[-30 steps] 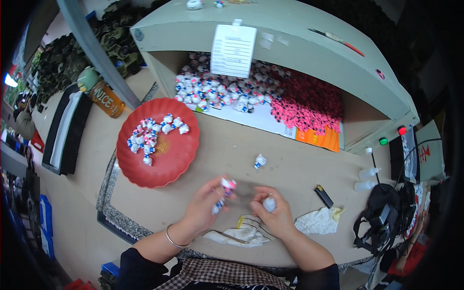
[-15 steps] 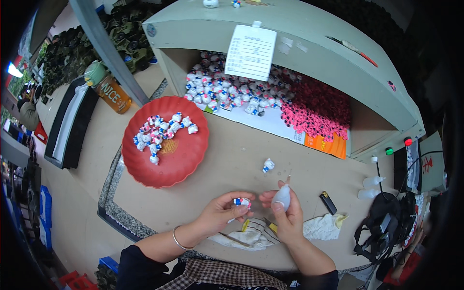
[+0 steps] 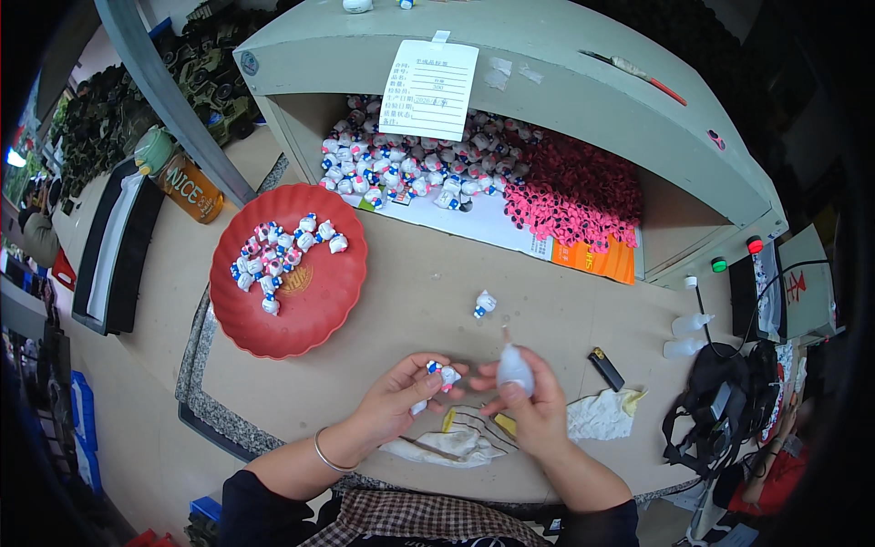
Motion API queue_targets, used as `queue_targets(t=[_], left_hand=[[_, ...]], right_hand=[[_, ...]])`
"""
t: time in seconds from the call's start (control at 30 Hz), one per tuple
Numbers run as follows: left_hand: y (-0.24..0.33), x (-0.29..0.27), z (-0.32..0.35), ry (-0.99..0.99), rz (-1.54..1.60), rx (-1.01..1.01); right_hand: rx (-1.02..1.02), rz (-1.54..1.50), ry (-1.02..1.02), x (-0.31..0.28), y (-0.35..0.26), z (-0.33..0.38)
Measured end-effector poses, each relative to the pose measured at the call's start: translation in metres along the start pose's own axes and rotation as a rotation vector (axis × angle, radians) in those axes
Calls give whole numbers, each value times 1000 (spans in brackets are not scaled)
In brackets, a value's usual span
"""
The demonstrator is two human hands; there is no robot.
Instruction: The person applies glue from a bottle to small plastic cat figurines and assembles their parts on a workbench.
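My left hand [image 3: 394,397] pinches a small white, blue and pink figurine [image 3: 447,375] between thumb and fingers. Below that thumb a small white bit pokes out, too hidden to name. Close by on the right, my right hand [image 3: 540,408] grips a pale squeeze bottle [image 3: 516,368], its thin nozzle pointing up. A narrow gap separates the bottle from the figurine. On the table just beyond the hands lies another figurine [image 3: 485,303], white with blue. Farther left, a red scalloped plate [image 3: 314,324] carries several similar figurines [image 3: 272,264].
A grey-green shelf [image 3: 547,87] at the back holds heaped white figurines [image 3: 401,169] and pink pieces [image 3: 574,210]. White gloves [image 3: 447,445], a black lighter [image 3: 605,369], a cloth [image 3: 603,415], small bottles [image 3: 684,348] and a black bag [image 3: 720,401] lie nearby. An amber bottle [image 3: 190,190] stands back left.
The whole view has shifted, so the scene sits farther left. In my left hand the figurine has been turned to a different angle. My right hand keeps the squeeze bottle with its nozzle up.
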State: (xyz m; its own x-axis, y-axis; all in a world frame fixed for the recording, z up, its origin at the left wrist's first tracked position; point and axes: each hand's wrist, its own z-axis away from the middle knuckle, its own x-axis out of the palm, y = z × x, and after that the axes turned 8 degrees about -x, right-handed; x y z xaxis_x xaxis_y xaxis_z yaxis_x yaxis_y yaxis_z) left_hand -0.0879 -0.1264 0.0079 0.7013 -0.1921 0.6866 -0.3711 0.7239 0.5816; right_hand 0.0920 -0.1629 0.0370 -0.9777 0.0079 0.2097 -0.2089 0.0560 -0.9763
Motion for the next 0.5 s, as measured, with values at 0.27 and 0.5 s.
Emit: queue_targets(t=[0.27, 0.5], left_hand=[[-1, -5, 1, -12, -24, -17], [2, -5, 2, -15, -57, -53]], right_hand=[[52, -176, 40, -21, -12, 20], [-24, -66, 28, -26, 8, 20]])
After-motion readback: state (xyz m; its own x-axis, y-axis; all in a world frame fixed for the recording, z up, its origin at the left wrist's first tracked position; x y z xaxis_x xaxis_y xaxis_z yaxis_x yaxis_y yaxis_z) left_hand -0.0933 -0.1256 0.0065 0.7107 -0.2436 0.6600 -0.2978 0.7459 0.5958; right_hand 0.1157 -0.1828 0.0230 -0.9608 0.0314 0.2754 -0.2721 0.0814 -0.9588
